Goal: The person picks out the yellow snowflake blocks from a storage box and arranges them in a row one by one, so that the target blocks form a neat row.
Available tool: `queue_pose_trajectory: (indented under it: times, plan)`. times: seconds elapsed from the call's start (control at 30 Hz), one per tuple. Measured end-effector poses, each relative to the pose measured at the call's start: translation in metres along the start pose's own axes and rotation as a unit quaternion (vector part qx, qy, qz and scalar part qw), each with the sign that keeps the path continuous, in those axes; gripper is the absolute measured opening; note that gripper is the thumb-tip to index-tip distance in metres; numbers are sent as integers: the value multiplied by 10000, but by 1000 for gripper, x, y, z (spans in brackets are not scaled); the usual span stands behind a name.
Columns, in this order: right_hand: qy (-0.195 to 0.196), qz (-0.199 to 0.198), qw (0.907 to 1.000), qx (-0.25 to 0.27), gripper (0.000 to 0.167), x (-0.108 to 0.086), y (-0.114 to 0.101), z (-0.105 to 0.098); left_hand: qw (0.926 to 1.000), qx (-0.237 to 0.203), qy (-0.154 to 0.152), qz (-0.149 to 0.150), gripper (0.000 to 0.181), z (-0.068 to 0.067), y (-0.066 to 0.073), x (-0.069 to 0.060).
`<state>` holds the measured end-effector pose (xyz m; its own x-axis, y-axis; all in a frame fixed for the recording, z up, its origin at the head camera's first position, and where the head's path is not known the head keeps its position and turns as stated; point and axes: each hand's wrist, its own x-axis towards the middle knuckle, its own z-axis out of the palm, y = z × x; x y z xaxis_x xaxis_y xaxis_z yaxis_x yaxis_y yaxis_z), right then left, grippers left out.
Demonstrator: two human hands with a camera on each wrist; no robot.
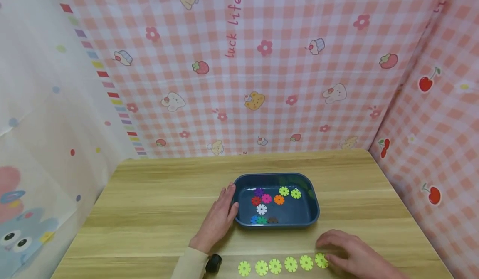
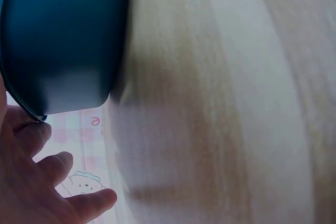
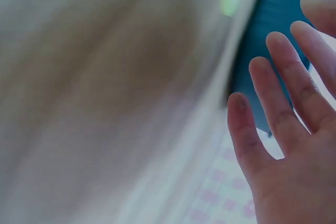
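My left hand (image 1: 216, 220), fingers extended, rests against the dark-blue rounded rectangular tray (image 1: 295, 213) at its right, which holds multicoloured notched discs (image 1: 266, 198). Left of my right hand (image 1: 351, 250), fingers relaxed and parted, runs a row of six flat yellow-green notched discs (image 1: 291, 264).

A plain, smooth sleeve (image 1: 189, 263) in pale cream reaches down to the wrist of the left hand (image 1: 217, 218); beside its end sits a small, black, rounded block (image 1: 213, 264), perhaps the wrist camera, too dark to show any marking; the right hand (image 1: 351, 252) is bare and ungloved, its fingertips (image 3: 282, 45) rounded.
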<state>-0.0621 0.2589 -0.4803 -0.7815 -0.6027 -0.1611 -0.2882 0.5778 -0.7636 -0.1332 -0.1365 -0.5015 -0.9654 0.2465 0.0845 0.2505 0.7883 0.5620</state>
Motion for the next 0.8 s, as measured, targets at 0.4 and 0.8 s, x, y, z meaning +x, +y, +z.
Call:
queue_pose_trajectory:
  times: [0.4, 0.8]
  plan:
    - [2485, -1345, 9524, -1141, 31, 18, -35, -7, 10000, 10, -8, 1, 60, -1, 1, 1]
    - [3051, -1476, 9356, -990, 32, 51, -40, -11, 10000, 2, 0, 21, 60, 0, 0, 0]
